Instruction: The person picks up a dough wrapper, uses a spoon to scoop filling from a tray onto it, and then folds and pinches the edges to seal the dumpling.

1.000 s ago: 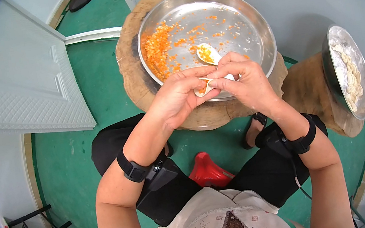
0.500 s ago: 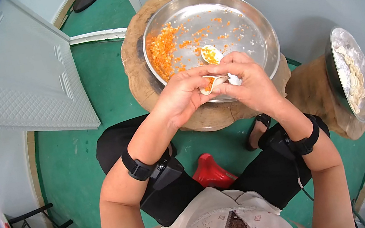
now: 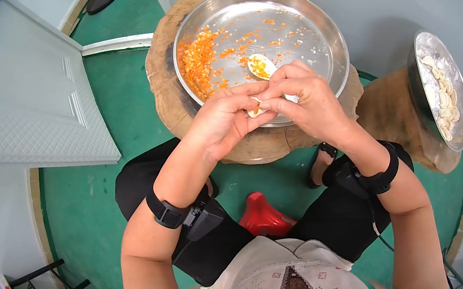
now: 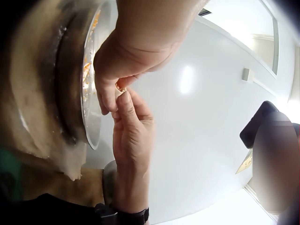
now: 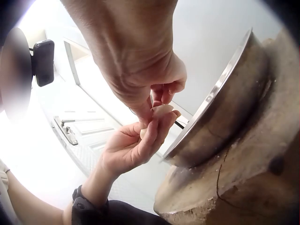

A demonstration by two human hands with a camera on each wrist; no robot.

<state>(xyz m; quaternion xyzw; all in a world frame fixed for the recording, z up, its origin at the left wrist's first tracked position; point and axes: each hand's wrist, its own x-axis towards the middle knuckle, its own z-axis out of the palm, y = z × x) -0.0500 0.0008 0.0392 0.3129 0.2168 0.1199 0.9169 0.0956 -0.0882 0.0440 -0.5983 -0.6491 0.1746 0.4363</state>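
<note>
Both hands meet at a small, pale dumpling (image 3: 255,112) over the near rim of the wide metal pan. A little orange filling shows at its opening. My left hand (image 3: 225,122) holds the dumpling between thumb and fingers, and my right hand (image 3: 310,97) pinches its edge. In the right wrist view, the white wrapper (image 5: 161,110) lies between the fingertips of both hands. Part of it is hidden by the fingers. Just beyond the right hand, a white spoon (image 3: 260,66) with orange bits in its bowl lies in the pan, its handle partly covered by that hand.
The metal pan (image 3: 339,43) stands on a wooden stump table (image 3: 165,97), with chopped orange filling (image 3: 197,61) heaped at its left. On a lower wooden stand (image 3: 388,112) at right, a tilted metal bowl (image 3: 432,43) bears several finished dumplings (image 3: 446,99). A red stool (image 3: 263,216) is between the legs.
Half a second ago the wrapper gaped wider, with more filling showing. Now the right fingers have closed on its edge and less orange is visible. Pan and spoon keep their places.
</note>
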